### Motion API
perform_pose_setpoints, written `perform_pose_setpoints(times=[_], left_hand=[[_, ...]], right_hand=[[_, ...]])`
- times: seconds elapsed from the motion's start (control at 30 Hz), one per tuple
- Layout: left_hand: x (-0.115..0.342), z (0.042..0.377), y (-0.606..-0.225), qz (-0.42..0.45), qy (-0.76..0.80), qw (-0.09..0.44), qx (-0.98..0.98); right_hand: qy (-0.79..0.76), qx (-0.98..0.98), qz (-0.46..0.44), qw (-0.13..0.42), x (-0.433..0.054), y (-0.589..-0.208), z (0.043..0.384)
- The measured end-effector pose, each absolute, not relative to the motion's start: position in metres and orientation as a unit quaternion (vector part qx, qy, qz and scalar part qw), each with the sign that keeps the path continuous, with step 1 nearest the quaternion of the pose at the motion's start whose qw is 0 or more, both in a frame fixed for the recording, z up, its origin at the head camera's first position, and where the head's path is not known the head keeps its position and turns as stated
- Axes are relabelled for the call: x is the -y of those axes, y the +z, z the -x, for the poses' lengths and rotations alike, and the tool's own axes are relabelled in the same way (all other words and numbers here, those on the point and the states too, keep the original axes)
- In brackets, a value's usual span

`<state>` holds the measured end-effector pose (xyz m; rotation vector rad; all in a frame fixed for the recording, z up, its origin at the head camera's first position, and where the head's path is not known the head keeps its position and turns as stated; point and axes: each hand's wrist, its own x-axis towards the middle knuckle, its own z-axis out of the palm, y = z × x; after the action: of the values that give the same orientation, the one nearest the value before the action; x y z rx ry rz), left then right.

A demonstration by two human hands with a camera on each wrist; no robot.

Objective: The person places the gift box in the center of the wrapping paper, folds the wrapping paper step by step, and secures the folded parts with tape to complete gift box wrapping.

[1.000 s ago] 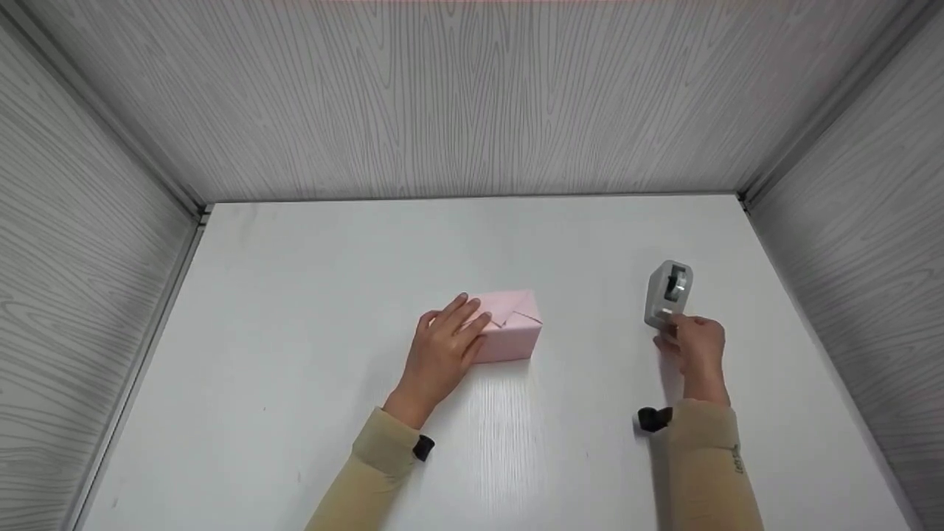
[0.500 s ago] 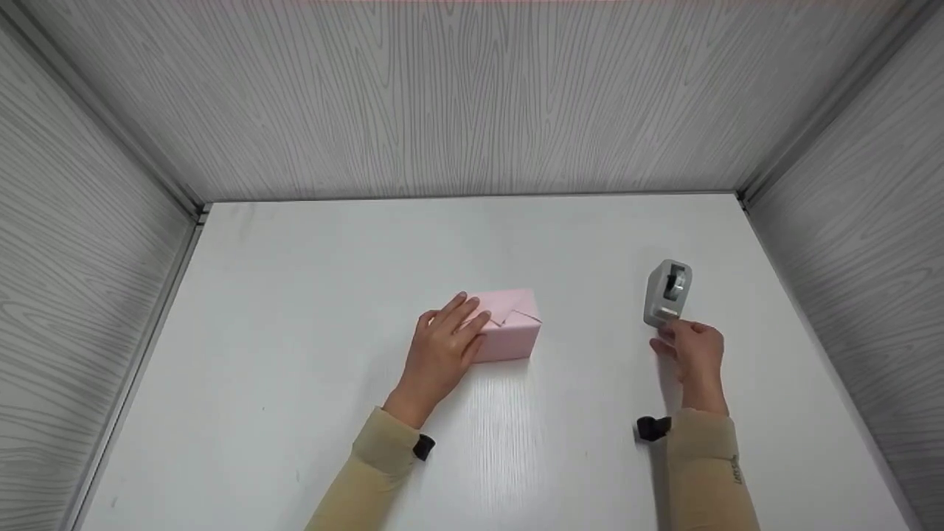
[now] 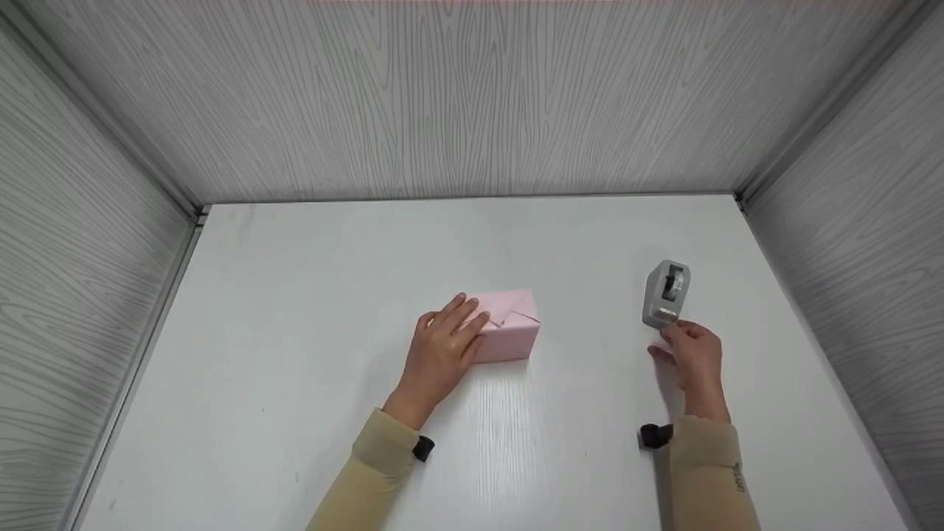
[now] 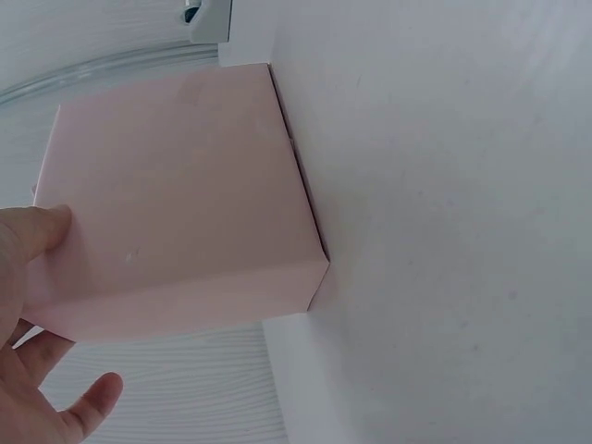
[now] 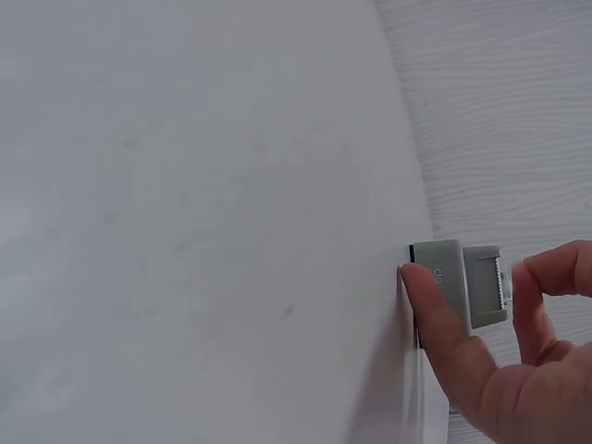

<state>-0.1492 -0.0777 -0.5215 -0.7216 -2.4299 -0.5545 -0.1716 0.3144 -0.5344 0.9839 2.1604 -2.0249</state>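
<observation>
A box wrapped in pink paper (image 3: 507, 341) stands on the white table, its folded flap on top. My left hand (image 3: 440, 350) holds its left end, fingers over the top and thumb against the front face. In the left wrist view the thumb presses on the pink face, and two fingers show past the box's edge. At the right stands a grey tape dispenser (image 3: 667, 293) with a roll in it. My right hand (image 3: 697, 358) is at its front end; its bent fingers pinch the clear tape (image 5: 508, 280) at the toothed cutter, while the thumb overlaps the dispenser's front.
Wood-grain panels wall the white table (image 3: 332, 265) at the back (image 3: 472, 96) and on both sides. Table surface lies between the pink box and the dispenser. Dark wrist straps with small black cameras sit at both sleeve cuffs.
My right hand has drawn slightly toward me from the dispenser's front end, and its fingers have shifted down off the cutter area. The left hand and the pink box have stayed in place.
</observation>
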Motion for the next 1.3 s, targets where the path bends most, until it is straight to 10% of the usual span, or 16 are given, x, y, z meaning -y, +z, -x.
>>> perform_pose_setpoints(times=[1.3], left_hand=[[0.078, 0.148, -0.521, 0.26, -0.205, 0.263, 0.906]], right_hand=[[-0.385, -0.883, -0.267, 0.015, -0.328, -0.531, 0.182]])
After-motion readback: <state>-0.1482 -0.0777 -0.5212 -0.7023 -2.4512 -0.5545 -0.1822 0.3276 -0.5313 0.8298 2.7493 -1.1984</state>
